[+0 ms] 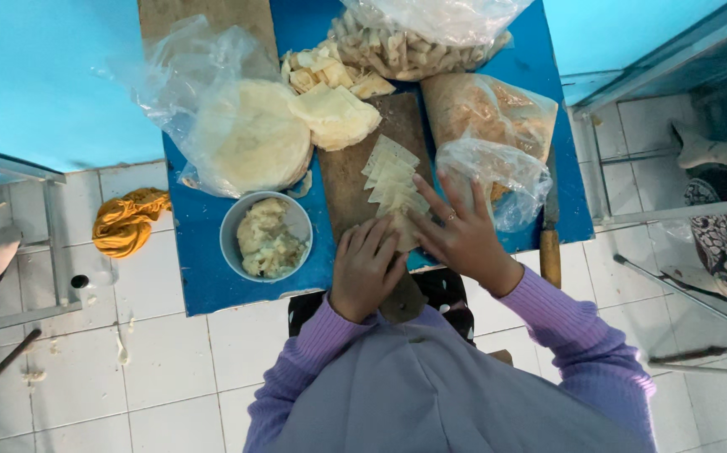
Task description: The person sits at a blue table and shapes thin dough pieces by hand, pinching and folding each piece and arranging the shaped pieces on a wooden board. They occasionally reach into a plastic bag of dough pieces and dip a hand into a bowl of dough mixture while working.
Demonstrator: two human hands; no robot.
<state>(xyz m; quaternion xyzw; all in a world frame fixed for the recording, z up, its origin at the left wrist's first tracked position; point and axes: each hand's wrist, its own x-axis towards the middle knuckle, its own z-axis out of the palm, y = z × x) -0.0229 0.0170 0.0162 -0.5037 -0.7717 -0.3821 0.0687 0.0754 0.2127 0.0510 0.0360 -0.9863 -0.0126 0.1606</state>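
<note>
Blue table (204,277) carries a wooden board (355,180), a bag of round wrappers (250,138) and a bowl of filling (267,239). Row of cut wrapper pieces (393,180) lies on the board. Left hand (365,268) curls down on the nearest piece (403,231), right hand (464,235) flat, fingers spread, pressing beside it. Best to fold snug with even fingertip pressure, edges aligned

A wooden board (355,180) is lying mid-table (204,285); cut wrappers (393,180) are sitting on it in a row, both hands (365,268) (462,239) resting at its near end; a bowl (267,237) is standing left of the board; bagged round sheets (250,138) are lying behind the bowl; a knife (550,243) is lying along the table's right edge.
</note>
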